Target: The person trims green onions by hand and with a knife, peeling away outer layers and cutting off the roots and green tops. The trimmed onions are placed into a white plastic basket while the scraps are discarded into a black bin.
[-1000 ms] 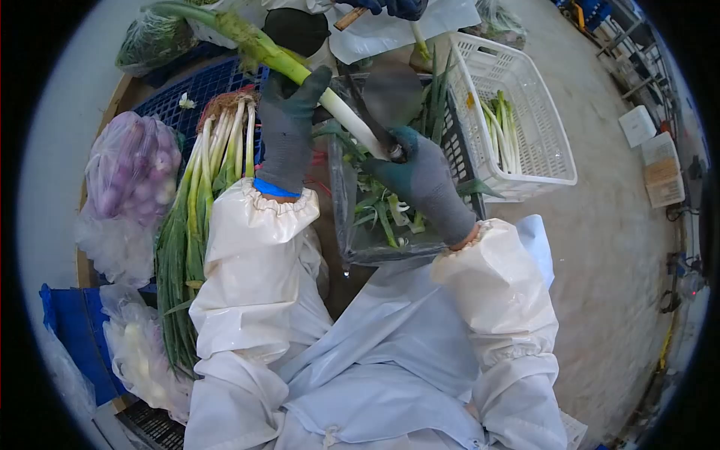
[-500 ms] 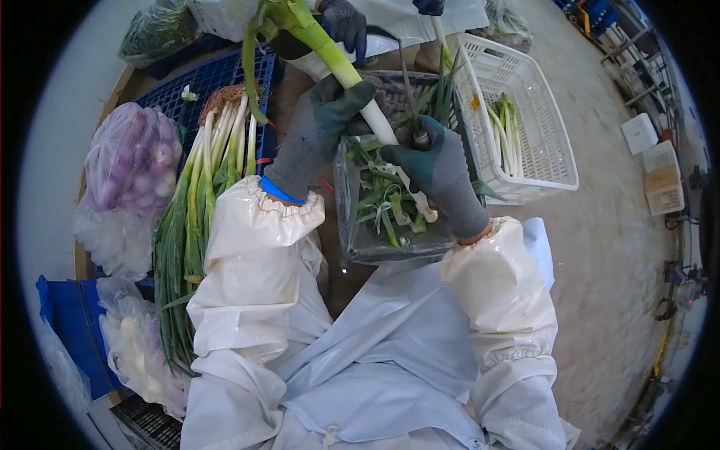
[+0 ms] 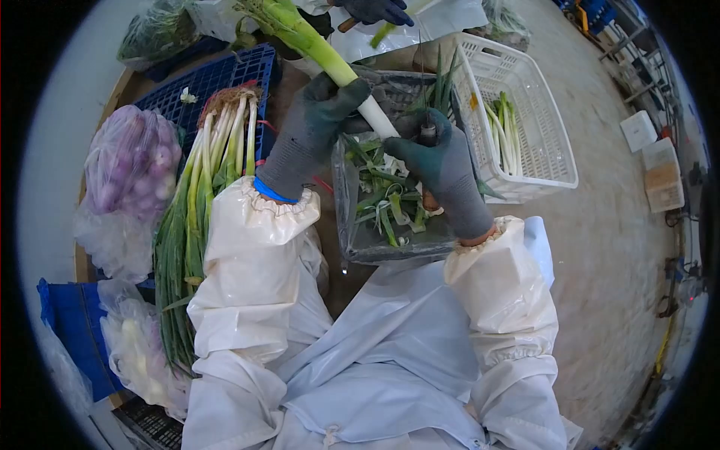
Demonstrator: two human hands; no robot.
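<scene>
A thick leek (image 3: 334, 67) is in my left hand (image 3: 311, 124), its fingers closed around the pale shaft and the green end slanting up and left. My right hand (image 3: 442, 165) grips a knife (image 3: 427, 135), whose thin blade points upward away from me. The right thumb is right at the leek's white root end. Both hands wear grey and green gloves. Below them, a dark grey crate (image 3: 360, 251) holds green leaf trimmings (image 3: 386, 196).
At right, a white crate (image 3: 559, 169) contains several trimmed stalks (image 3: 506, 135). Untrimmed leeks (image 3: 191, 199) lie on a blue pallet (image 3: 169, 94) at left, beside a bag of purple onions (image 3: 131, 161). Across from me is another person's gloved hand (image 3: 375, 10).
The long leaf that hung from the leek beside my left hand no longer shows there. My hands have barely shifted. The other person's gloved hand has moved right.
</scene>
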